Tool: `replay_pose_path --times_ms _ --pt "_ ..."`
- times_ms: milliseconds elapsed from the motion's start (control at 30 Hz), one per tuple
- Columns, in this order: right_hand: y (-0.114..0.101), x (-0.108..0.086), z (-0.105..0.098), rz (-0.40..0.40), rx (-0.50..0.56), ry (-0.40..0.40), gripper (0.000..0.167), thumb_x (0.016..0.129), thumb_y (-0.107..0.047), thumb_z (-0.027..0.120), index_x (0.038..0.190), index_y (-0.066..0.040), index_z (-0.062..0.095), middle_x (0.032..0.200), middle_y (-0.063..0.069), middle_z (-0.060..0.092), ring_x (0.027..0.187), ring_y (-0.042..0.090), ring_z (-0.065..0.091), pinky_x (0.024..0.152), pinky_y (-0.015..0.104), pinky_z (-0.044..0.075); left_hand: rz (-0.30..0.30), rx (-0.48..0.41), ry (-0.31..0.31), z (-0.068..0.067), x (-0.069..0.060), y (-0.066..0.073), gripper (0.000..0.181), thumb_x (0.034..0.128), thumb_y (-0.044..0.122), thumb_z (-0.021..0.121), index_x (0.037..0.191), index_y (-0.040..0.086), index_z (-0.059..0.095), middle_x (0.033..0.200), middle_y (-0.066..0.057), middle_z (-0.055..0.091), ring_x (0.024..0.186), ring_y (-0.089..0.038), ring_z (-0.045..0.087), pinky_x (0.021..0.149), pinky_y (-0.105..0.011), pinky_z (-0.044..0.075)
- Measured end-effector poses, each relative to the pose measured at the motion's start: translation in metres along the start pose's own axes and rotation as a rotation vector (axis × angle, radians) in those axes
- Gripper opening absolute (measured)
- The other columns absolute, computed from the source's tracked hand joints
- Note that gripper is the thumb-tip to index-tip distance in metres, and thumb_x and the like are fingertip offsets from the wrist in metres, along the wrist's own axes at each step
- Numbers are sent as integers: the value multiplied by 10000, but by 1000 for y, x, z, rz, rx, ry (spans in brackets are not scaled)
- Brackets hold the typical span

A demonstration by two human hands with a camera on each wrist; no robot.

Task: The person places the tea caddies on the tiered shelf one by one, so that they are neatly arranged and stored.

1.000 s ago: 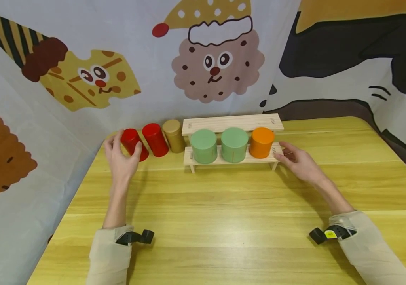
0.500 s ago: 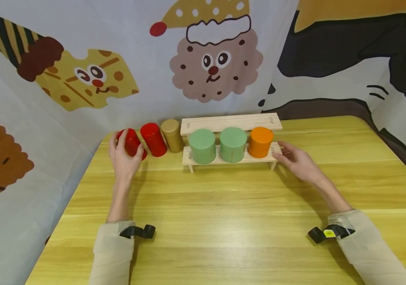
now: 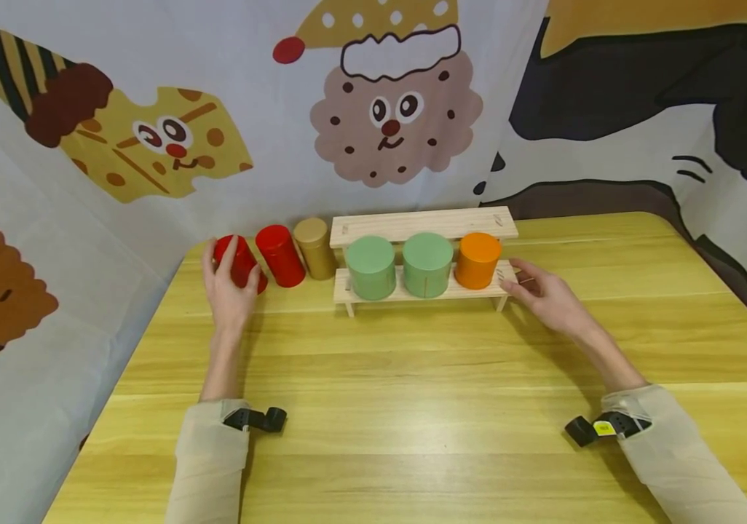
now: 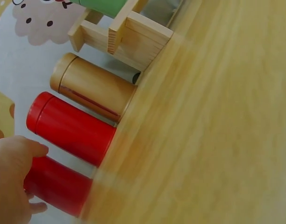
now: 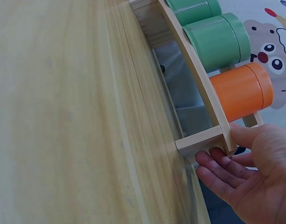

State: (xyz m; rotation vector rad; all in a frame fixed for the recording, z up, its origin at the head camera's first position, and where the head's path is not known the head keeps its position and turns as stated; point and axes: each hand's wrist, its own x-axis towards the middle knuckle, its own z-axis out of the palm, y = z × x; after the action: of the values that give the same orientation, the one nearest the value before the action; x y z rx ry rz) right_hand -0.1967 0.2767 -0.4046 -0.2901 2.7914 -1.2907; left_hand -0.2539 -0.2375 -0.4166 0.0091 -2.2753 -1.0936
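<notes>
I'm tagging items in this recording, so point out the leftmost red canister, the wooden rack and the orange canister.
Leftmost red canister (image 4: 61, 186): left wrist view, on its side.
Wooden rack (image 3: 423, 222): head view, upper board.
Orange canister (image 5: 239, 94): right wrist view, body below the lid.

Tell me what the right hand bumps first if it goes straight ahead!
Probably the end of the wooden rack, which the right hand seems to touch; next, perhaps the orange can.

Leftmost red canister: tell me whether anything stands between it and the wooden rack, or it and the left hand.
Between the leftmost red canister and the wooden rack, the other red canister and then the gold canister stand in a row. Nothing visible separates the left hand from the leftmost one.
</notes>
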Motion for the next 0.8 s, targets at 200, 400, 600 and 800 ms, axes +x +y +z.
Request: replay_pose_path --times_ms 200,400,600,800 --pt "0 0 0 3 5 -3 703 1061 -367 518 1557 60 263 1362 355 488 1198 491 538 1004 601 443 65 -9 54 1 0 -5 516 936 -27 662 1433 84 578 1578 -141 337 1371 -361 379 1081 -497 415" --pt "2 1 1 -5 6 1 699 1062 -361 517 1557 62 263 1360 356 492 1190 490 546 991 599 452 62 -4 90 1 1 -3 493 921 -38 678 1396 76 615 1541 -158 386 1317 -384 431 1050 -495 449" --pt "2 0 0 -6 5 -1 701 1061 -364 519 1557 61 264 1367 359 486 1192 495 544 992 603 451 35 -6 105 -1 2 1 490 903 -48 698 1372 82 639 1511 -152 418 1281 -384 456 1026 -493 472" --pt "1 1 0 -5 8 -2 707 1059 -374 520 1559 56 264 1372 356 484 1200 493 541 1001 601 447 66 -15 140 -8 5 12 475 890 -37 717 1346 80 660 1490 -170 443 1276 -353 470 985 -488 502"
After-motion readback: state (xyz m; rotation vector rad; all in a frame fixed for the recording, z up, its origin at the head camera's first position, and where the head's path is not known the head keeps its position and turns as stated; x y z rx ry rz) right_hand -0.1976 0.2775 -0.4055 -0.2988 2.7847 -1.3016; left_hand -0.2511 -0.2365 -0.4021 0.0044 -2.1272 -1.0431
